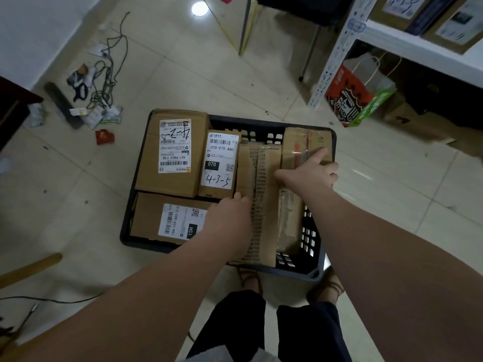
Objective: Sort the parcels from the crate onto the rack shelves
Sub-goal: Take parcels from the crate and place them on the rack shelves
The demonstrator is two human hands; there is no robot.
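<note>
Six parcels crowd the black crate (311, 236) on the tiled floor, all yet to be shelved, so by my reckoning the sorting is only beginning, though other boxes (400, 11) stand on the rack (337, 53) beyond the crate's far right corner. A large labelled parcel (172, 152) fills the far left corner, with the parcel marked 4-3-5 (219, 163) just beside it. A flat labelled parcel (170, 220) lies along the near left edge, a tape-wrapped parcel (288, 220) by the right wall, and a brown parcel (305, 145) in the far right corner. Across the middle, riding higher than the rest, lies the long taped parcel (261, 205). My left hand (232, 209) rests against its left edge, fingers hidden, so I cannot tell whether it grips. My right hand (309, 175) lies spread near its far end, forefinger stretched onto the brown parcel, holding nothing that I can see.
</note>
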